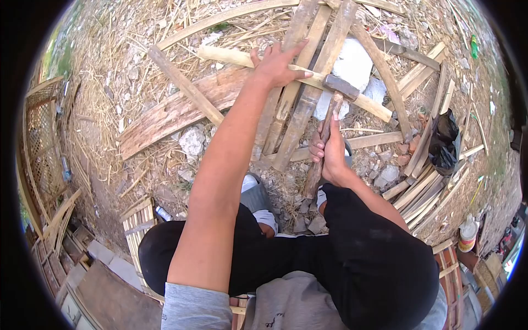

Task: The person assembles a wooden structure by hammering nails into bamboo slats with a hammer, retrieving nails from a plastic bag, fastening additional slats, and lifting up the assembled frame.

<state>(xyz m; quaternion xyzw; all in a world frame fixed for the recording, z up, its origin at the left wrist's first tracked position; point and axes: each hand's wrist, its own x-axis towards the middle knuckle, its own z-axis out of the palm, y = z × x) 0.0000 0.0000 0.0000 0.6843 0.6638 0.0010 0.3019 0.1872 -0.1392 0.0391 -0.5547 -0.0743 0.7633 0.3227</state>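
My right hand (330,148) is wrapped round the wooden handle of a hammer (340,87). The hammer's dark metal head rests on or just over a pale bamboo strip (371,106) near its right end. Fingers spread, my left hand (278,67) lies on the same strip further left, its thumb along the wood. The strip crosses several long brown slats (304,118) that fan out beneath it. Whether the hammer head touches the strip is hard to tell.
A weathered plank (181,110) lies to the left. White stones (352,63) sit behind the hammer. At the right are a black plastic bag (444,142) and a bundle of split bamboo (432,195). My feet are below the slats, on straw-strewn ground.
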